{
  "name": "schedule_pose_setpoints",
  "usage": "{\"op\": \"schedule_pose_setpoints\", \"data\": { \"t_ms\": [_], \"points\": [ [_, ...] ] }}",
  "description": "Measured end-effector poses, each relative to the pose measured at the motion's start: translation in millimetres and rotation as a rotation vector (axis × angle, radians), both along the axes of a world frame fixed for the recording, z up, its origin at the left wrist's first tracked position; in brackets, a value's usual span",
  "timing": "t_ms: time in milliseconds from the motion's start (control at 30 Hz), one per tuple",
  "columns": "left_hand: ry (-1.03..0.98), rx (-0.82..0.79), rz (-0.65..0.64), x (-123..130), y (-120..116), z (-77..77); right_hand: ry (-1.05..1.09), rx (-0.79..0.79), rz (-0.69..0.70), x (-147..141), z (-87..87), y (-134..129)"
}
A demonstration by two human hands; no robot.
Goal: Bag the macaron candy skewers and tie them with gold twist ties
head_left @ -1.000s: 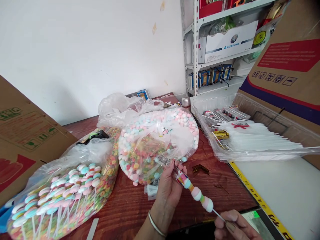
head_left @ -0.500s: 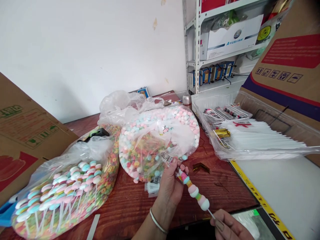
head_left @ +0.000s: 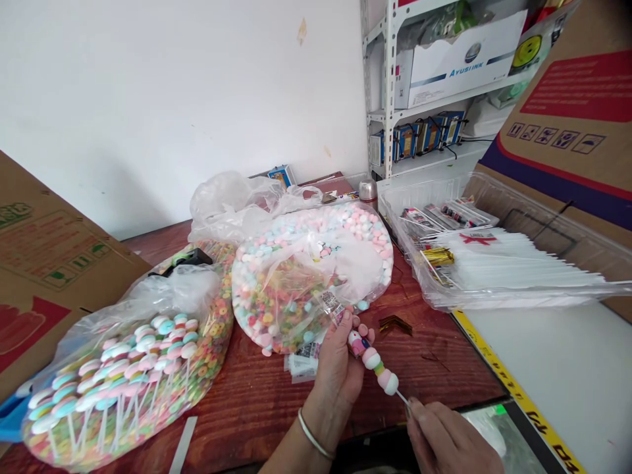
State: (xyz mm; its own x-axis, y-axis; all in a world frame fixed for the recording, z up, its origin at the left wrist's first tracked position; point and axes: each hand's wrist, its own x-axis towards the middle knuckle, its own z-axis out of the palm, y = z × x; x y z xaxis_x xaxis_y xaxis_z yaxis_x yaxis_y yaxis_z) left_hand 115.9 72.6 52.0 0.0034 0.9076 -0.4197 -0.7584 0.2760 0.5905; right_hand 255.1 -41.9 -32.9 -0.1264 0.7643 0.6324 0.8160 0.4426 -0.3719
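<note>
**Candy Skewer Held in Both Hands in Front of the Central Candy Bag**

A candy skewer is held above a red-brown wooden table, just in front of a clear plastic bag of pastel round candies, which is taken here as the reference point. The skewer is tilted, with its upper end toward the bag. Pink, white and green candy pieces are threaded along a thin white stick. The upper end is gripped by the left hand, with the fingers curled closed around it and a metal bangle on the wrist. The lower stick is pinched between the thumb and fingers of the right hand.

A second clear bag, filled with round-headed candy sticks and multicoloured ring candies, is placed to the left of the reference bag. A clear plastic tray holding long white packets and gold twist ties is placed to its right. Loose gold ties are lying on the table between the bag and the tray
</note>
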Motion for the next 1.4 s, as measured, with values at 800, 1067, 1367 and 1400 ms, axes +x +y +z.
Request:
{"op": "schedule_pose_setpoints", "data": {
  "t_ms": [800, 1067, 1367, 1400],
  "points": [
    [-0.010, -0.080, 0.017, 5, -3, -7.4, -0.048, 0.060, 0.043, -13, 3.8, 13],
    [-0.059, -0.103, -0.039, 10, -13, -17.6, 0.475, -0.426, 0.085, -30, 21.7, 24],
    [-0.097, -0.012, -0.079, -7, -3, -17.3, 1.128, -0.955, 0.134, -26, 6.3, 26],
    [-0.102, -0.012, -0.089, -8, -3, -17.6, 1.101, -0.928, 0.128, -26, 7.6, 25]
  ]
}}
